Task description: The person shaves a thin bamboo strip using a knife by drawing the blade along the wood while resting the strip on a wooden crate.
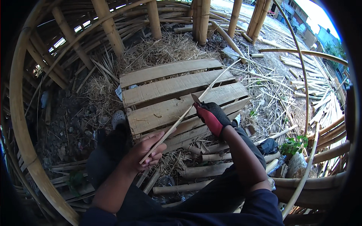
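A long, thin bamboo strip slants from lower left to upper right above a slatted wooden crate. My bare left hand is closed around the strip near its lower end. On my right hand is a red and black glove; its fingers are closed on a knife. Only the knife blade shows, pointing up beside the strip, while its handle is hidden in the glove. Whether the blade touches the strip, I cannot tell. The crate sits between my legs, its slats parted by dark gaps.
Dry straw and shavings lie beyond the crate. Upright bamboo poles stand at the back left. Cut bamboo pieces are heaped at the right, and thick bamboo lengths lie near my legs. A curved pole crosses the left side.
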### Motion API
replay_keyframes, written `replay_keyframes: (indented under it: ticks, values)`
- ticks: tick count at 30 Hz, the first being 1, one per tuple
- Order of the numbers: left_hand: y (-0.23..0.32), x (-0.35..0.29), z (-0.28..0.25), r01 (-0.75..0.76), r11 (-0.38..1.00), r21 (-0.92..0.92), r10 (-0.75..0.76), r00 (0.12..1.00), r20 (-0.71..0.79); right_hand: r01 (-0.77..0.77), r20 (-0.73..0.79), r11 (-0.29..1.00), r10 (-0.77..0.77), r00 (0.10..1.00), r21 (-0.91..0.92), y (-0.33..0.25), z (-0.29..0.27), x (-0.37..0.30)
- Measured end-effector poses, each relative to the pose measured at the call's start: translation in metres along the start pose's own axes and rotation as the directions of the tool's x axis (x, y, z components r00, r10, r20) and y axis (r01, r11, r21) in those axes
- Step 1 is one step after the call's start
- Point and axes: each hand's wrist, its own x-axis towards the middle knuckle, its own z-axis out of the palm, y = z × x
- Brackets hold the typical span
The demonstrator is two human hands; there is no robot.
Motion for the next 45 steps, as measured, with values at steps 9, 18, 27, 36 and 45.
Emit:
replay_keyframes:
  ticks: [9,18,27,36,45]
  values:
    - [-0.001,0.025,-0.002,0.054,0.991,-0.126,-0.053,0.999,0.013,-0.014,-0.075,0.955,-0.009,0.997,-0.295,0.007,-0.007,0.014]
    - [0.001,0.023,0.006,0.053,0.994,-0.096,-0.057,0.998,-0.03,0.048,-0.073,0.943,-0.075,0.995,-0.329,0.004,-0.004,0.015]
    - [0.003,0.023,0.001,0.088,0.995,-0.055,-0.093,0.99,-0.109,0.124,0.078,0.958,-0.108,0.991,-0.258,-0.023,0.017,-0.001]
    - [0.005,0.016,-0.003,0.038,0.999,0.012,-0.038,0.999,-0.034,0.186,0.071,0.908,-0.172,0.983,-0.375,-0.033,0.02,-0.011]
    - [0.002,0.016,-0.005,0.03,1.0,-0.01,-0.03,0.997,-0.077,0.372,0.072,0.88,-0.368,0.927,-0.295,-0.031,0.044,-0.021]
